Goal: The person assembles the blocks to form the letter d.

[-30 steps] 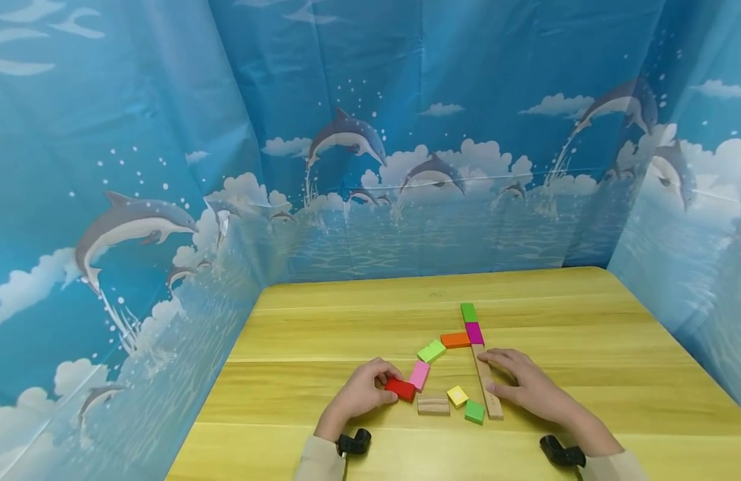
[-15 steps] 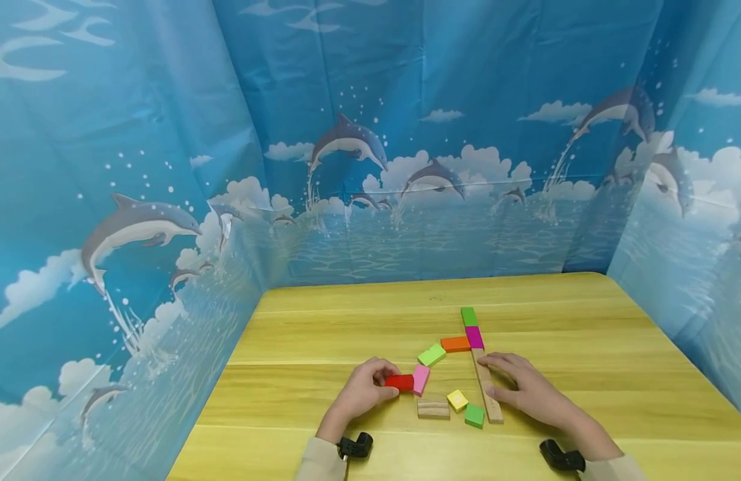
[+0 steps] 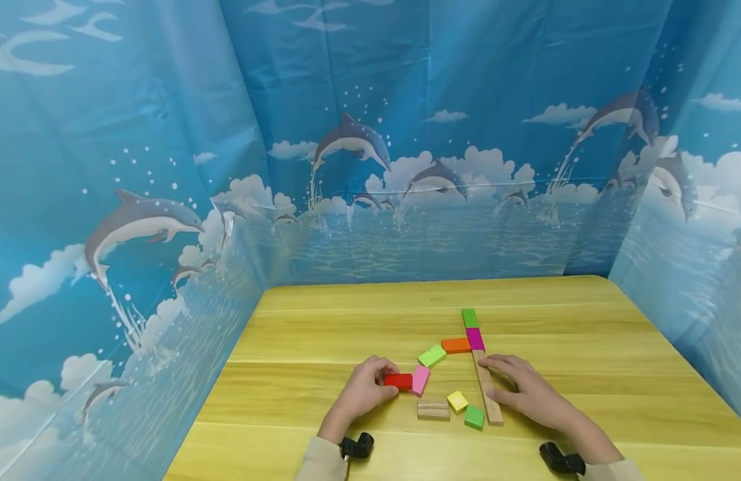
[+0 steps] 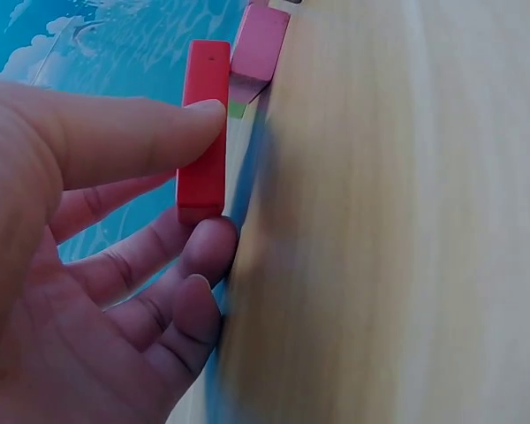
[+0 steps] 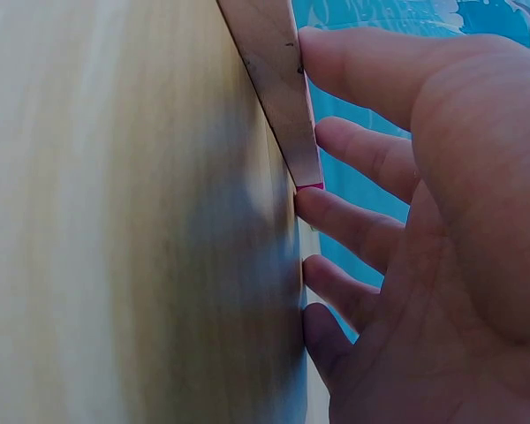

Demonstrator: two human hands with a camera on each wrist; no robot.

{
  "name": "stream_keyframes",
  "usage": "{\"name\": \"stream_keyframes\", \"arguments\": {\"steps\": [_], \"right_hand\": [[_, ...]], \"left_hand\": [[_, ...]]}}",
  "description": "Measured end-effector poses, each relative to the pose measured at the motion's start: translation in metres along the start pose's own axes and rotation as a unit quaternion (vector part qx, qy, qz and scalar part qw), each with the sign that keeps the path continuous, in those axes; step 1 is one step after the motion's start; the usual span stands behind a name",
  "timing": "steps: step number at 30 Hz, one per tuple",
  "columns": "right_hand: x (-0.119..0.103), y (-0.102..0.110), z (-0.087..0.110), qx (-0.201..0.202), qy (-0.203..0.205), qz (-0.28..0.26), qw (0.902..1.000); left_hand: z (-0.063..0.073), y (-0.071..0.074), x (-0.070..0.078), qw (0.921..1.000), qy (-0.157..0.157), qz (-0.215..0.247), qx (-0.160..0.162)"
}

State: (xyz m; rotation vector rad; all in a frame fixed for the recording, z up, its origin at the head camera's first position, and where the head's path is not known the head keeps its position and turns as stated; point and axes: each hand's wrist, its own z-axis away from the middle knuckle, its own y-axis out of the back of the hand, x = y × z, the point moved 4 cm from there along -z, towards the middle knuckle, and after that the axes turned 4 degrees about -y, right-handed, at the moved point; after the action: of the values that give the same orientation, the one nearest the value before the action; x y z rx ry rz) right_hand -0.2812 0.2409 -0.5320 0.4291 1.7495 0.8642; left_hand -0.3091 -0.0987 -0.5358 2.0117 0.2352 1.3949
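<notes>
My left hand (image 3: 364, 386) pinches a red block (image 3: 398, 381) between thumb and fingers. The thumb lies across the block's face in the left wrist view. The block's right end meets the side of a pink block (image 3: 420, 380). My right hand (image 3: 529, 393) has its fingers loosely extended, with thumb and fingertips at the right edge of a long wooden strip (image 3: 487, 391). A magenta block (image 3: 475, 339) sits at the strip's far end, followed by a green block (image 3: 470, 318). An orange block (image 3: 456, 345) and a lime block (image 3: 432, 355) curve from there to the pink one.
Between the hands lie a short striped wooden block (image 3: 433, 410), a yellow block (image 3: 457, 401) and a smaller green block (image 3: 474, 417). The yellow wooden table (image 3: 310, 321) ends at a blue dolphin-print curtain (image 3: 370, 254) at the back and sides.
My left hand has turned the red block from slanted to nearly level and shifted it slightly up against the pink block's side. My right hand stays in place at the strip.
</notes>
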Motion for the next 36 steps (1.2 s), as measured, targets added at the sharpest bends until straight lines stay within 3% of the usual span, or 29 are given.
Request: {"name": "stream_keyframes", "arguments": {"steps": [13, 30, 36], "right_hand": [[0.0004, 0.0001, -0.0027, 0.006, 0.002, 0.0, 1.0], [-0.0011, 0.0004, -0.0011, -0.013, -0.014, -0.013, 0.9997], [-0.001, 0.0006, -0.0018, -0.019, -0.017, -0.018, 0.9995]], "left_hand": [[0.0001, 0.008, 0.0, 0.9991, -0.008, -0.042, 0.006], [0.0034, 0.0049, 0.0029, 0.9977, -0.012, -0.056, -0.037], [0.0088, 0.003, 0.0068, 0.9965, -0.016, -0.046, -0.068]]}}
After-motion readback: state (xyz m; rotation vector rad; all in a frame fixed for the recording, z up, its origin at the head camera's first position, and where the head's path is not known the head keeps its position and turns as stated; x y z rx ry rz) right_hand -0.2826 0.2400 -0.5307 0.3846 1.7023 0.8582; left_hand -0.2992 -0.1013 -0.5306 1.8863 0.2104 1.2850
